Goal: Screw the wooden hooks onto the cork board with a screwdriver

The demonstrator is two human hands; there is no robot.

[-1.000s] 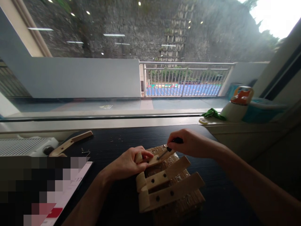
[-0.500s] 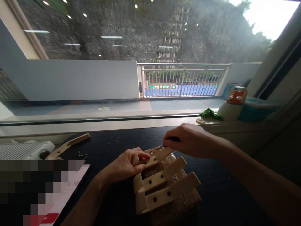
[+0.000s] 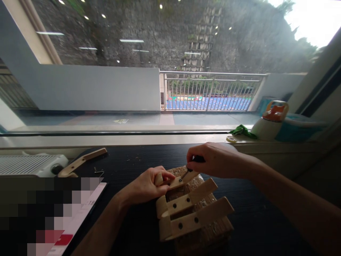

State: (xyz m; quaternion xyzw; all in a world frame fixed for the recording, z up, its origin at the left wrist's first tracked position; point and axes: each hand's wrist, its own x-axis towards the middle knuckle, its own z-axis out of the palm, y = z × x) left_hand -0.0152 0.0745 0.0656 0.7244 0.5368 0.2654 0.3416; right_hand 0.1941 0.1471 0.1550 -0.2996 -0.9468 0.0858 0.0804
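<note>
My right hand is closed around the black handle of a screwdriver. Its thin shaft slants down to a dark screw hole in a pale wooden piece. At the near end of that piece, my left hand pinches the wood between thumb and fingers. Underneath lies a brown block in shiny clear wrapping. Two similar wooden pieces, a middle one and a nearer one, rest across the block, each with two dark holes and a rounded end.
Another wooden piece lies at the back left, near small metal bits and a white ribbed device. A tablet-like screen is at left, partly pixelated. On the sill stand a white-and-orange bottle and a green cloth.
The screwdriver's shaft now shows, its tip at the hole in the far wooden piece; my right hand has tilted slightly. My left hand keeps its hold. The whole view has shifted a little.
</note>
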